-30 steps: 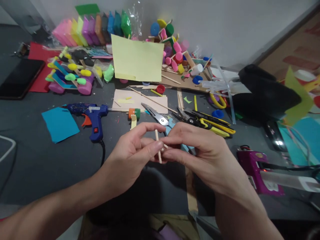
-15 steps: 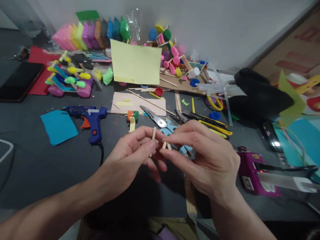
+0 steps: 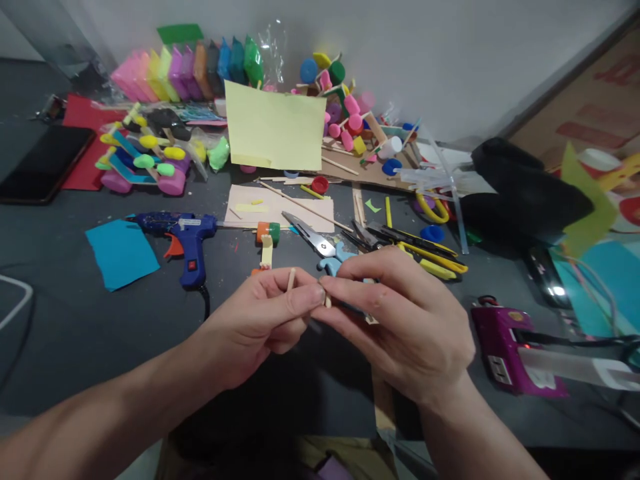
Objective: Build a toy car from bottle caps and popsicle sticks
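Close together above the near part of the table, my left hand (image 3: 273, 313) and my right hand (image 3: 413, 320) meet at the fingertips. A short pale wooden stick (image 3: 291, 279) pokes up between the thumb and fingers of my left hand, which is closed on it. My right hand pinches another small wooden stick (image 3: 328, 301), mostly covered by fingers; the left thumb tip touches there too. Just beyond the hands lie scissors (image 3: 320, 245) with light blue handles, partly hidden. Left of them is a small piece with an orange and green cap (image 3: 268, 233) and a pale yellow strip.
A blue glue gun (image 3: 187, 233) lies on the left beside blue paper (image 3: 123, 257). Cutters and pliers (image 3: 410, 243) lie right of the scissors. Behind are a yellow sheet (image 3: 275, 127), a toy car (image 3: 143, 160) and coloured clay packs (image 3: 185, 70). A purple device (image 3: 510, 347) sits at right.
My left hand's fingers have curled in and its thumb has come against the right fingertips. The stick in my left hand has shifted left and lower. The view has moved slightly.
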A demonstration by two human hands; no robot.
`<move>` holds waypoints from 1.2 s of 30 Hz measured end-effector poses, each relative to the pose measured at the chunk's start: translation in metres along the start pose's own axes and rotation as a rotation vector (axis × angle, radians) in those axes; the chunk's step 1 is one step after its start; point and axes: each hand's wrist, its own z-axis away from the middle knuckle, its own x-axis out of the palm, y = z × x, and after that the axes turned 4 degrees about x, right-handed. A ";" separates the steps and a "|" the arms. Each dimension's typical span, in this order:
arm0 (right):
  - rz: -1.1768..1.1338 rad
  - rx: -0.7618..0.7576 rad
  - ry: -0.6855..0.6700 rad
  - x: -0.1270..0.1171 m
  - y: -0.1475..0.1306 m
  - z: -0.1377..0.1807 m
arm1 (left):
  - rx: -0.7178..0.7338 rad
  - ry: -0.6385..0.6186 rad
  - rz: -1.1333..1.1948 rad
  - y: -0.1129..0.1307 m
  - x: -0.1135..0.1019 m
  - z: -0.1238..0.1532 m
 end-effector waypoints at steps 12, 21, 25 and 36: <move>-0.080 0.021 0.014 0.001 -0.001 0.001 | 0.006 0.016 0.101 -0.003 0.001 0.002; -0.003 -0.055 0.064 0.003 0.002 0.000 | 0.046 -0.011 0.015 -0.003 0.004 0.004; 0.019 -0.006 0.122 0.006 0.011 0.000 | 0.067 0.006 0.008 -0.002 0.005 0.006; 0.167 0.343 0.100 0.023 0.061 -0.013 | -0.037 0.096 0.159 -0.006 0.010 0.002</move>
